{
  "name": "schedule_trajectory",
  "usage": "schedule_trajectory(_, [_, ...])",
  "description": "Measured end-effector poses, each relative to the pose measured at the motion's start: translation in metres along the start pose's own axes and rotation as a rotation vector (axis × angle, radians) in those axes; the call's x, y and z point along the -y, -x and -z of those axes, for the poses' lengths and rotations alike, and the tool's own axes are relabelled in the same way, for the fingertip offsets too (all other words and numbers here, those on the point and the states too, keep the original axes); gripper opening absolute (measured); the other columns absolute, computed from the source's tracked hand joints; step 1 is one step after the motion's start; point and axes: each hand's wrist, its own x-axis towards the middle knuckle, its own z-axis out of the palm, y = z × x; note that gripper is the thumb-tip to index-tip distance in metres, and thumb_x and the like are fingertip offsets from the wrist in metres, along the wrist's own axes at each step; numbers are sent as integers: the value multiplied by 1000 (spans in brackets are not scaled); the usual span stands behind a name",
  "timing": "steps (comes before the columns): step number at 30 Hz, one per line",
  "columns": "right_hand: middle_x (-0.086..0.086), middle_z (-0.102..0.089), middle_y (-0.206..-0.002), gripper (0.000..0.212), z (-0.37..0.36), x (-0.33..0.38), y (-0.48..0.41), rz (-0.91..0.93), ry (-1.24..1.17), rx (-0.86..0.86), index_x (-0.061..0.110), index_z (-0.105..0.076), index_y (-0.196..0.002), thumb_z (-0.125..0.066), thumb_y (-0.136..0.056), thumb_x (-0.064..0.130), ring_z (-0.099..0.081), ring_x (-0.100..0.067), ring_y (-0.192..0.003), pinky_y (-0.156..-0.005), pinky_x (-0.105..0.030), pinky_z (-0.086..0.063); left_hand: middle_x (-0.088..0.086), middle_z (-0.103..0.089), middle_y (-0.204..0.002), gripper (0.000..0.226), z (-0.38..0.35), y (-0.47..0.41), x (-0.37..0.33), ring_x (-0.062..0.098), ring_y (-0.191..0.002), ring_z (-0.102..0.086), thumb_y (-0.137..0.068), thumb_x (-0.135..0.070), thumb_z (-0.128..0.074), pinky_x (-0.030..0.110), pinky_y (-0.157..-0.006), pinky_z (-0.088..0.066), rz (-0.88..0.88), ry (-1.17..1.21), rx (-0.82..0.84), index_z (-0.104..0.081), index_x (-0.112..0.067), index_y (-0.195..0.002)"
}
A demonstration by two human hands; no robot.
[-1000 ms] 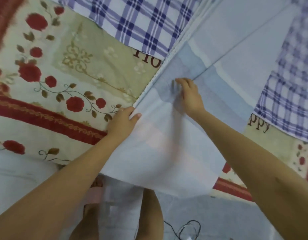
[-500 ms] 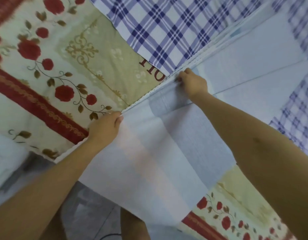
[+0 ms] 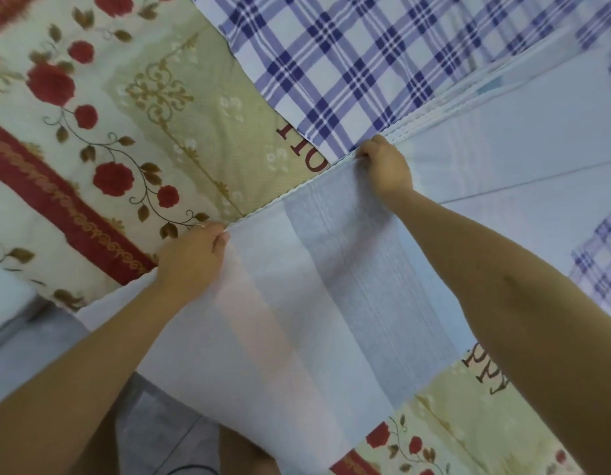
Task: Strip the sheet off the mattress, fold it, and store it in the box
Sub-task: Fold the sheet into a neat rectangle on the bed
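Note:
A pale blue-white sheet (image 3: 331,303) with faint stripes lies folded in layers across the bed, its stitched edge running diagonally from lower left to upper right. My left hand (image 3: 190,258) pinches that edge near its lower part. My right hand (image 3: 386,166) grips the same edge higher up, fingers curled over the hem. The near end of the sheet hangs over the bed's side toward my legs. The box is not in view.
A floral cover (image 3: 125,149) with red roses lies under the sheet. A blue-and-white plaid cloth (image 3: 348,63) lies at the top and at the right edge. Grey tiled floor (image 3: 160,433) and a dark cable show at the bottom.
My right hand moved from the flat of the sheet up to its stitched edge and closed on it. My left hand closed on the same edge.

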Motion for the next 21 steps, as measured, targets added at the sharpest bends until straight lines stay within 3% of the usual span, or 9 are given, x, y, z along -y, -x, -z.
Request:
schedule_trajectory(3, [-8,-55,-115,22,-4,-14,14,41,-155,-50,10,-58,-109,-39,-97,11,-55,-29,-100,-82,-31,-40,11,-55,-75,32,-3,-1,-16,30,-74,-52,-90,-27,-43,34,-62,-37,29,-131,-83,-61,-4,-79])
schedule_trajectory(6, [-8,-45,-133,31,9,-50,15,51,-32,13,10,-51,-124,-44,-94,10,-55,-33,-102,-78,-36,-40,19,-61,-92,45,-9,-13,-38,37,-88,-54,-79,-43,-49,45,-76,-42,-22,-213,-90,-69,-3,-81])
schedule_trajectory(8, [-7,-41,-135,36,22,-74,11,-22,50,15,9,-48,-128,-47,-92,7,-55,-34,-100,-72,-33,-37,18,-60,-98,43,-15,-30,-57,37,-91,-53,-84,-45,-54,45,-79,-40,-103,-217,-92,-69,-5,-86])
schedule_trajectory(9, [-3,-45,-129,34,23,-82,9,-61,44,5,10,-48,-127,-46,-93,8,-55,-32,-98,-69,-29,-35,17,-59,-99,40,-18,-38,-65,36,-91,-53,-86,-43,-57,45,-80,-39,-151,-237,-115,-68,-5,-89])
schedule_trajectory(11, [14,-51,-95,24,29,-98,3,-177,-24,-69,15,-50,-118,-41,-96,21,-53,-27,-93,-62,-24,-30,15,-59,-100,35,-26,-60,-91,34,-92,-53,-87,-40,-58,44,-81,-38,-229,-245,-154,-67,-7,-94])
schedule_trajectory(13, [13,-45,-74,22,29,-107,-6,-302,-112,-167,13,-52,-107,-39,-95,27,-52,-25,-86,-57,-19,-29,13,-59,-99,31,-34,-79,-107,32,-87,-54,-90,-36,-55,41,-79,-38,-251,-231,-202,-67,-8,-95])
schedule_trajectory(15, [11,-43,-75,19,31,-106,-17,-319,-171,-238,6,-55,-99,-42,-93,19,-49,-23,-81,-56,-15,-28,13,-59,-94,31,-44,-93,-111,31,-79,-55,-93,-32,-47,40,-77,-39,-274,-233,-266,-66,-7,-90])
schedule_trajectory(17, [8,-45,-80,16,34,-100,-34,-301,-283,-293,5,-57,-92,-42,-91,11,-44,-13,-74,-62,-19,-28,14,-59,-89,34,-56,-102,-104,31,-74,-54,-95,-28,-40,39,-73,-41,-331,-256,-365,-65,-5,-86])
schedule_trajectory(21, [1,-47,-94,15,24,-87,-61,-296,-304,-276,19,-52,-91,-42,-91,8,-41,-11,-81,-74,-24,-36,15,-61,-89,29,-72,-108,-97,32,-71,-53,-94,-22,-43,38,-71,-39,-380,-211,-522,-64,-4,-85])
